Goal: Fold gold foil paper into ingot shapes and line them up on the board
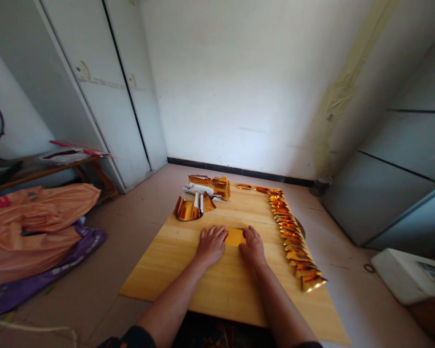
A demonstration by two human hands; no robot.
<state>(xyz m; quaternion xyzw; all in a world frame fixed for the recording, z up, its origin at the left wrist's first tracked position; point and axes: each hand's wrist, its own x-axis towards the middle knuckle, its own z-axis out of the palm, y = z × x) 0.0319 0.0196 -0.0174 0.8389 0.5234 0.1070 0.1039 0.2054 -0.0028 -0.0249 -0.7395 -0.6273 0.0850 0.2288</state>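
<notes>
A small gold foil sheet point(235, 237) lies flat on a pale wooden board point(217, 285). My left hand point(210, 244) rests palm down on the sheet's left edge, fingers stretched out. My right hand point(253, 245) presses on its right edge, fingers flat and together. Neither hand lifts the sheet.
A long row of folded gold pieces point(293, 239) runs along the board's right side. Curled gold sheets point(190, 208) and a stack of gold paper point(212, 186) sit at the far left. Orange and purple bags point(36, 227) lie on the floor at left, a white box point(408, 275) at right.
</notes>
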